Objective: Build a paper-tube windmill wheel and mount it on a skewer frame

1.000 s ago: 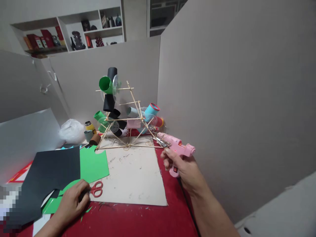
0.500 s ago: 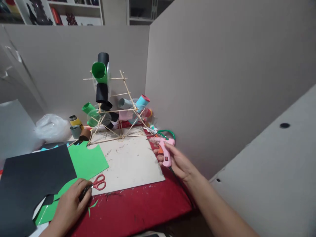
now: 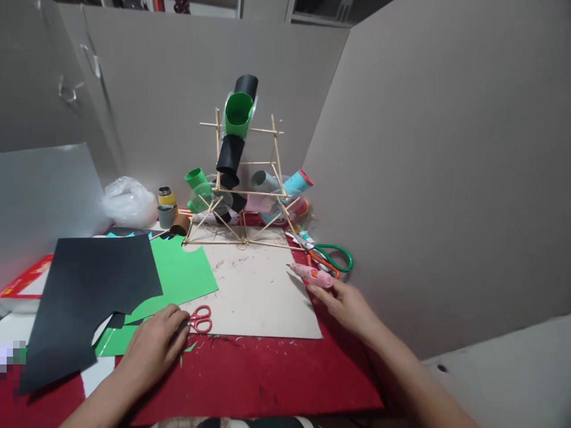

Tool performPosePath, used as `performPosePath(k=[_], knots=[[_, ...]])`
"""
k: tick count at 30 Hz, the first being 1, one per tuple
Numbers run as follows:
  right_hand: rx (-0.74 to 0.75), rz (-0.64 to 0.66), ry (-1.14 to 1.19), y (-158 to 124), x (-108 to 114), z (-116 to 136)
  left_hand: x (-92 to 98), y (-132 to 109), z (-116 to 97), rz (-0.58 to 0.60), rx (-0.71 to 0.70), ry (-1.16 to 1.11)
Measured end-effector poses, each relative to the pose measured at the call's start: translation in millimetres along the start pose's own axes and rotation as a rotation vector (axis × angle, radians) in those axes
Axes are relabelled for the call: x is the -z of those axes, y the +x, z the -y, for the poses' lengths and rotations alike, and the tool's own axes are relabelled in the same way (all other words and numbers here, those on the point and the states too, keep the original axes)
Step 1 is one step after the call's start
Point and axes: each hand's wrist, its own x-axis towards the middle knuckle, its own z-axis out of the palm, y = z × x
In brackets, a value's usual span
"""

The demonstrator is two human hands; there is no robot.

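My right hand [image 3: 345, 306] is closed around a pink hot glue gun [image 3: 319, 277], at the right edge of the white board [image 3: 263, 303]. The gun's nozzle points left over the board, and its handle is mostly hidden by the hand. At lower left, my left hand [image 3: 158, 336] lies palm down on the board's near corner, fingers curled over the blade end of red-handled scissors [image 3: 200, 321]. The scissors' handles stick out to the right. Farther back stands a wooden-stick frame [image 3: 250, 191] carrying paper tubes, among them a green one [image 3: 238, 116] and a black one [image 3: 231, 153].
Black paper [image 3: 102, 279] and green paper [image 3: 190, 276] lie at left on the red tablecloth [image 3: 267, 380]. A clear plastic bag [image 3: 129, 202] and a yellow bottle [image 3: 166, 199] stand behind. Green-handled scissors [image 3: 339, 255] lie by the grey partition [image 3: 428, 178] at right.
My right hand has turned the glue gun, so its handle no longer shows upright. My left hand stays at the scissors. The view has shifted, moving the frame rightward in the picture.
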Motion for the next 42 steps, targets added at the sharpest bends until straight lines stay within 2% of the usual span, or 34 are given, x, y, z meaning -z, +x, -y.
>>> performPosePath(k=[3,10,15,22,27,32,39,42], knots=[[0.071,-0.03,-0.153,17,2,-6,0.4,-1,-1,0.03,0.003,0.008],[0.13,0.024,-0.453,35,-9,-29,2.8,-1,-5,0.079,-0.001,0.015],[0.133,0.104,-0.577,23,-5,-45,-2.1,-2,0,0.065,-0.034,0.038],[0.074,0.112,-0.656,-3,9,-55,-3.1,-1,4,0.036,-0.068,0.04],[0.128,0.107,-0.65,-6,4,-54,3.0,-4,-7,0.058,-0.047,0.038],[0.088,0.136,-0.78,1,-1,-47,4.8,-5,-8,0.048,-0.009,0.036],[-0.018,0.176,-0.942,3,-6,-22,1.5,-7,-8,0.037,-0.033,0.029],[-0.004,0.176,-0.982,5,-8,-13,-0.2,-6,-8,0.035,-0.03,0.044]])
